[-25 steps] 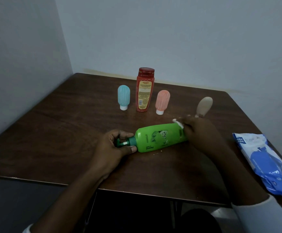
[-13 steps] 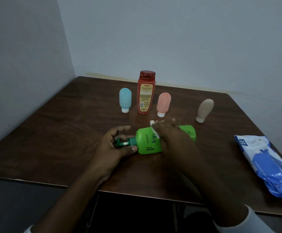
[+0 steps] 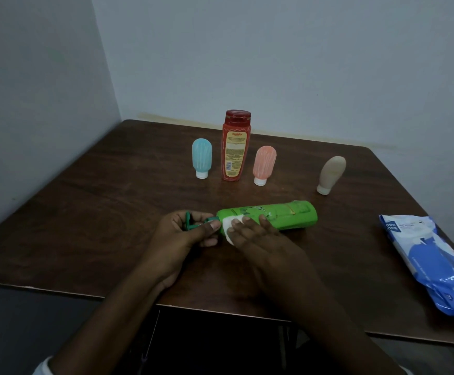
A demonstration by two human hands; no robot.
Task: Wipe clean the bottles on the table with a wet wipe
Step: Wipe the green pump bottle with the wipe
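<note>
A green pump bottle (image 3: pixel 285 216) lies on its side on the brown table (image 3: pixel 85 212), pump end to the left. My left hand (image 3: pixel 182 236) grips the dark green pump head (image 3: pixel 189 220). My right hand (image 3: pixel 258 239) presses a white wet wipe (image 3: pixel 230 228) with straight fingers against the bottle's shoulder, next to the pump. Behind stand a tall red bottle (image 3: pixel 236 147), a small light blue bottle (image 3: pixel 201 158), a small pink bottle (image 3: pixel 263 162) and a beige bottle (image 3: pixel 331 173), all upright.
A blue and white pack of wet wipes (image 3: pixel 431 263) lies at the table's right edge. Walls close the table in at the back and on the left. The front edge of the table runs just under my forearms.
My right hand has slid the wipe leftward along the green bottle, from its base end to the shoulder by the pump. My left hand kept hold of the pump head.
</note>
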